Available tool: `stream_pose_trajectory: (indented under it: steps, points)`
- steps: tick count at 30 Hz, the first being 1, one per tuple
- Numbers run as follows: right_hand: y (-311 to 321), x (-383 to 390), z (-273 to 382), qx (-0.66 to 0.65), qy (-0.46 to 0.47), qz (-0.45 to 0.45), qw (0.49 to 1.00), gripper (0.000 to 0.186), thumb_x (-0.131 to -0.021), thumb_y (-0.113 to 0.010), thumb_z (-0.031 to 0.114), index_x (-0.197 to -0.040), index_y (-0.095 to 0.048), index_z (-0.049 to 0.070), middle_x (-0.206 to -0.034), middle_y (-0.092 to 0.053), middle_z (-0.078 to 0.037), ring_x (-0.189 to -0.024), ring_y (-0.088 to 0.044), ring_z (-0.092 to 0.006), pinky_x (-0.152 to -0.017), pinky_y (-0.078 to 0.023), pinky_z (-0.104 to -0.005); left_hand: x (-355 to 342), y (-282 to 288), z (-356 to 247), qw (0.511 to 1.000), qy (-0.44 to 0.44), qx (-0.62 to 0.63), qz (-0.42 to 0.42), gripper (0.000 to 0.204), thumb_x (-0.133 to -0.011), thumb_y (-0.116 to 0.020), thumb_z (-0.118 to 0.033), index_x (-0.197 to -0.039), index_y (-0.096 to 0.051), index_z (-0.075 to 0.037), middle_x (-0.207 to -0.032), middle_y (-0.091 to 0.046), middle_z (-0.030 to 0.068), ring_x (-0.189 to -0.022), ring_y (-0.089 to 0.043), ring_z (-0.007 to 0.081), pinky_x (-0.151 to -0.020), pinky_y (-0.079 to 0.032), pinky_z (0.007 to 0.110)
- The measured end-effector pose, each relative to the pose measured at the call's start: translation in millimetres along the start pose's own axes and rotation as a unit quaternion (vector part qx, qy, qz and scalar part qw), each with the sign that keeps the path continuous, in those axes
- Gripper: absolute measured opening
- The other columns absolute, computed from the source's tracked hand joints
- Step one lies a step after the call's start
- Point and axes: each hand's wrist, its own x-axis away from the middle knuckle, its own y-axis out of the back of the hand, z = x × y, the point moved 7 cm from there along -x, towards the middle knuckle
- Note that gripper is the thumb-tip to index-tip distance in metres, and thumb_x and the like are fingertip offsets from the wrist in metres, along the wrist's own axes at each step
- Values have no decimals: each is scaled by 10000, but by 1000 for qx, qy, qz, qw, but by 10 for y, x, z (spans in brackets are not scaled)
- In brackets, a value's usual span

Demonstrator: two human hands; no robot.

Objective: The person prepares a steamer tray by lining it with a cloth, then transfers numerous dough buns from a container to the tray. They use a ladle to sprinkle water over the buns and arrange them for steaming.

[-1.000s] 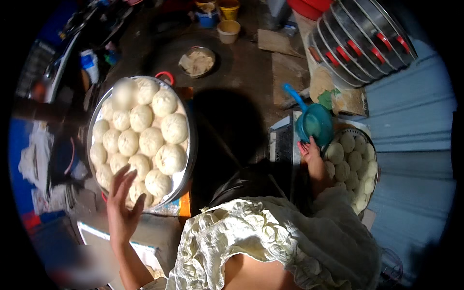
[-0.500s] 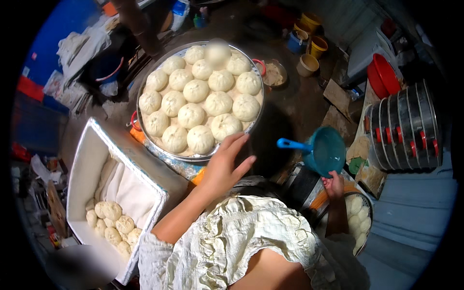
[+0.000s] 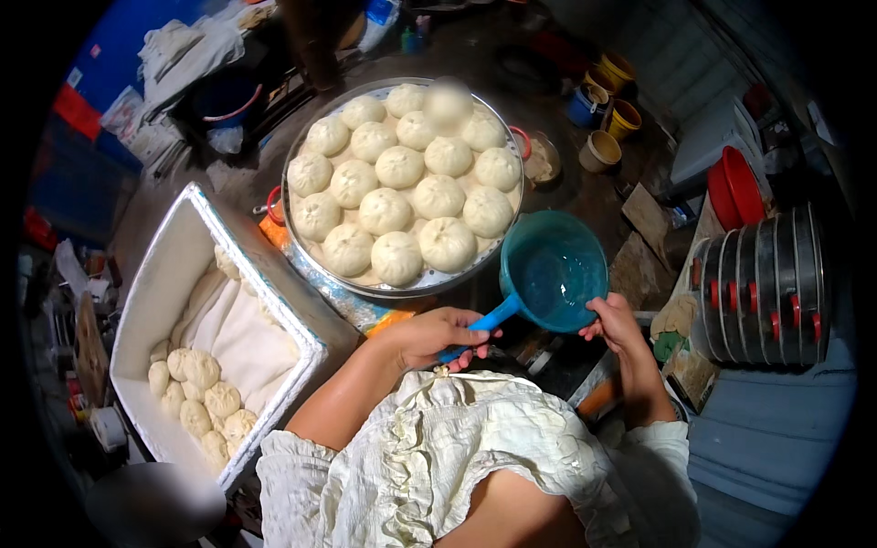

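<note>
A teal plastic water dipper (image 3: 554,265) with a blue handle is held level in front of my body. My left hand (image 3: 440,336) is closed around its handle. On the far side of the bowl, the fingers of my right hand (image 3: 614,323) grip the rim. Glints inside the bowl look like liquid, though how much I cannot tell. Just beyond my hands stands a round metal steamer tray (image 3: 404,292) with red handles, covered with several pleated white buns (image 3: 385,211). The dipper's bowl is close to the tray's right front edge.
At the left stands a white foam box (image 3: 167,306) holding more buns (image 3: 221,400) and a pale cloth (image 3: 242,331). Stacked steamer tiers (image 3: 758,288) with red handles are at the right, below a red basin (image 3: 736,187). Several buckets (image 3: 625,119) sit at the back right.
The dipper has moved left, toward my body's middle, and turned so its handle points toward me. My left hand has come down from the tray's edge and closed on that handle.
</note>
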Motion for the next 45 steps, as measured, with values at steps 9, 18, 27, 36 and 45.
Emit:
stream_pose_trajectory:
  steps: [9, 18, 27, 36, 45]
  points:
    - [-477, 242, 1120, 503, 387, -137, 760, 308, -804, -644, 166, -1019, -561, -39, -936, -597, -170, -864, -623, -310, -752, -485, -370, 38, -93, 7, 964, -71, -218, -133, 252, -938, -550, -296, -848, -495, -67, -593, -388, -51, -489, -331, 41, -440, -283, 219]
    - [-1439, -681, 581, 235, -75, 375, 893, 312, -969, -445, 292, -742, -509, 88, -584, -468, 13, -437, -408, -59, -379, -328, -194, 365, -62, -20, 974, -60, -121, -182, 228, -928, -563, -249, -844, -499, -47, -587, -419, -41, -483, -362, 48, -425, -280, 219]
    - [-2192, -1573, 1800, 152, 48, 353, 922, 230, -908, -494, 223, -761, -540, 51, -591, -487, -14, -436, -423, -88, -377, -335, -215, 1175, -31, 231, 948, -113, -2, -298, 164, -942, -533, -176, -910, -511, -17, -576, -390, -39, -470, -321, 41, -416, -259, 207]
    - [-2039, -2597, 2079, 400, 291, 127, 860, 223, -802, -506, 128, -690, -642, -9, -650, -628, -113, -558, -599, -163, -533, -486, -302, 1346, -107, 317, 916, -155, 76, -363, 153, -946, -524, -161, -950, -521, -8, -563, -370, -41, -457, -303, 35, -405, -240, 207]
    - [-2957, -792, 1644, 453, 551, 397, 578, 256, -896, -488, 211, -841, -628, 3, -731, -629, -107, -595, -608, -198, -539, -484, -315, 973, 11, -173, 913, -179, 100, -353, 175, -967, -482, -207, -972, -508, -35, -557, -327, -61, -409, -224, 30, -368, -193, 217]
